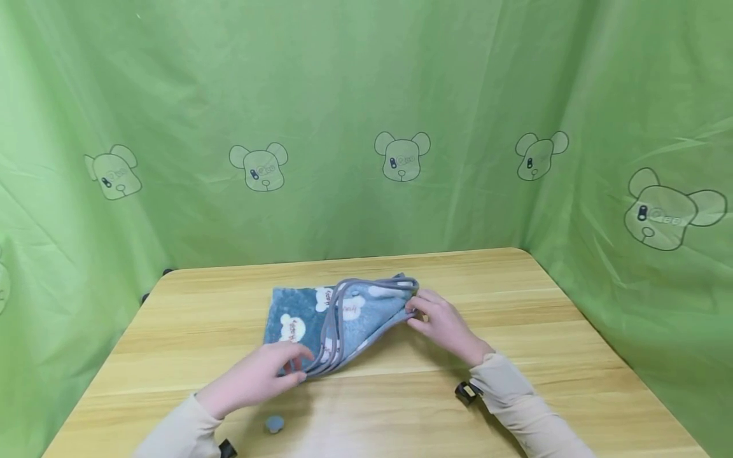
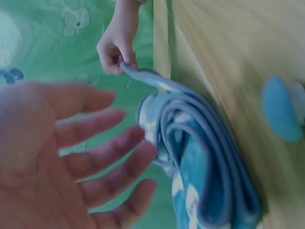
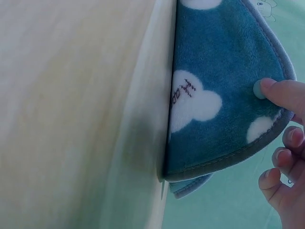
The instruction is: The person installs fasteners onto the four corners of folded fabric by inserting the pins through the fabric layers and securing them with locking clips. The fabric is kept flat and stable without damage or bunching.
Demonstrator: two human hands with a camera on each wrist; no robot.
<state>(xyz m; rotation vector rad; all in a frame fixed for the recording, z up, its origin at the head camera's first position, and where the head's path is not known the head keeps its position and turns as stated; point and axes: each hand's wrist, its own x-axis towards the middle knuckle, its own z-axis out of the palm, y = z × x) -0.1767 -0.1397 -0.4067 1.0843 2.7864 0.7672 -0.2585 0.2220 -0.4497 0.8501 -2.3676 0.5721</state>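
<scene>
A blue plush blanket (image 1: 366,318) with white bear-shaped patches and grey binding lies folded in layers on the table. My right hand (image 1: 443,321) pinches its right corner, which is lifted a little. In the right wrist view, the thumb (image 3: 286,95) presses on the blanket (image 3: 228,62) near the bound edge, other fingers curled below. My left hand (image 1: 263,375) is by the front left end of the folds. The left wrist view shows that hand (image 2: 81,157) with fingers spread and loosely bent, holding nothing, beside the stacked blanket edges (image 2: 205,143).
On the wooden table (image 1: 572,356), a small blue round-topped object (image 1: 275,424) with a pale lower part lies near my left forearm. Green curtains (image 1: 343,76) printed with bear heads hang around the back and sides. A black device (image 1: 466,393) is at my right wrist.
</scene>
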